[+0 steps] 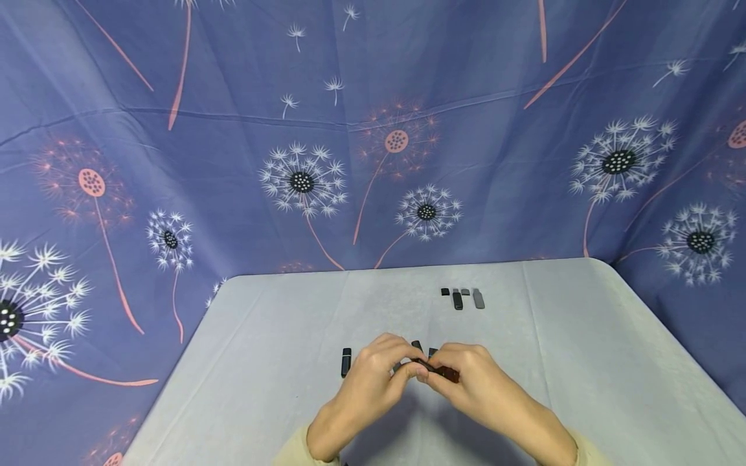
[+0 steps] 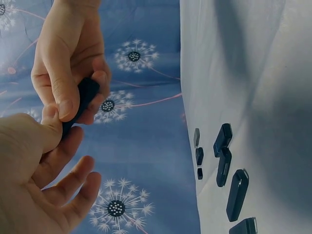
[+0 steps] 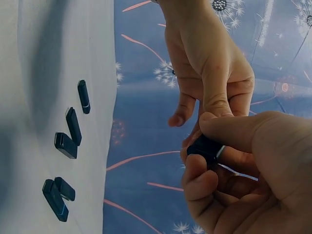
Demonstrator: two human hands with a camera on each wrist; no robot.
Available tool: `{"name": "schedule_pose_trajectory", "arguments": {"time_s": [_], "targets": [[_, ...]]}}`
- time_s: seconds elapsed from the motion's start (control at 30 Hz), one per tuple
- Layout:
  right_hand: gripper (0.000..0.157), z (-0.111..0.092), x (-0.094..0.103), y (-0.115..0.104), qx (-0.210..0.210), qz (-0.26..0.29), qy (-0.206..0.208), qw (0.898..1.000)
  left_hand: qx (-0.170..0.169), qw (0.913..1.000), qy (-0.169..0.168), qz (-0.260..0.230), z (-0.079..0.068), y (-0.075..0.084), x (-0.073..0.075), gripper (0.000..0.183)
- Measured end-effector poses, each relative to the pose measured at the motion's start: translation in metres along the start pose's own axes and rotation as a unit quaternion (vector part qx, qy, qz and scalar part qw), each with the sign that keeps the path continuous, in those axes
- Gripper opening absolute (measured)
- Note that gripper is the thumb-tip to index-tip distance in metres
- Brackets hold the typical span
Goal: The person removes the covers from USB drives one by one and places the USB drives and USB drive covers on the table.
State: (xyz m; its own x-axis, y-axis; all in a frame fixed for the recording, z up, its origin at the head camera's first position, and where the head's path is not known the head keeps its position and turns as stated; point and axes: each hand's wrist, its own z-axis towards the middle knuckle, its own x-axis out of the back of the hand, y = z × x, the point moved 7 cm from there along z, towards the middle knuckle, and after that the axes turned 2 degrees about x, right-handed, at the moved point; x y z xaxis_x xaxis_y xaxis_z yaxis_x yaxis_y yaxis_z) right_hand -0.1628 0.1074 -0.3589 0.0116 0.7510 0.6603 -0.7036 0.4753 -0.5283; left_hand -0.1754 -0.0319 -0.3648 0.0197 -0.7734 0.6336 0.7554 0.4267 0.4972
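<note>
one blue dandelion-print cloth [image 1: 495, 162] hangs at twelve o'clock, beyond a pale table [image 1: 583, 362]. both hands meet raised over the table's near half: the left hand [image 1: 373, 372] and the right hand [image 1: 474, 378] pinch one small dark piece [image 1: 422, 364] between them. its long axis runs roughly ten to four o'clock, left hand at nine, right hand at three; both touch it, so neither is nearer. whether it is one body or a joined pair, i cannot tell. a near black stick [image 1: 346, 362] lies just beside the left hand at nine o'clock, pointing twelve to six. well apart, toward one o'clock, lie a far black stick [image 1: 457, 299] and a grey stick [image 1: 478, 299]; smallest, a black cap [image 1: 445, 292] and a grey cap [image 1: 465, 292].
</note>
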Motion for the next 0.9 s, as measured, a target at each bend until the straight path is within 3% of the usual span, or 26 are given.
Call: {"name": "schedule_pose_trajectory", "arguments": {"time_s": [0.4,0.9], "targets": [[0.030,-0.0002,-0.0007,-0.0039,0.058,0.026,0.039,0.997,0.014,0.9998,-0.015,-0.004,-0.0028,-0.0020,-0.0019,0.014],[0.018,-0.0028,0.0021,-0.0062,0.060,0.036,0.041,0.997,0.005,0.9999,-0.007,0.006,-0.0005,0.0011,0.0018,0.013]]}}
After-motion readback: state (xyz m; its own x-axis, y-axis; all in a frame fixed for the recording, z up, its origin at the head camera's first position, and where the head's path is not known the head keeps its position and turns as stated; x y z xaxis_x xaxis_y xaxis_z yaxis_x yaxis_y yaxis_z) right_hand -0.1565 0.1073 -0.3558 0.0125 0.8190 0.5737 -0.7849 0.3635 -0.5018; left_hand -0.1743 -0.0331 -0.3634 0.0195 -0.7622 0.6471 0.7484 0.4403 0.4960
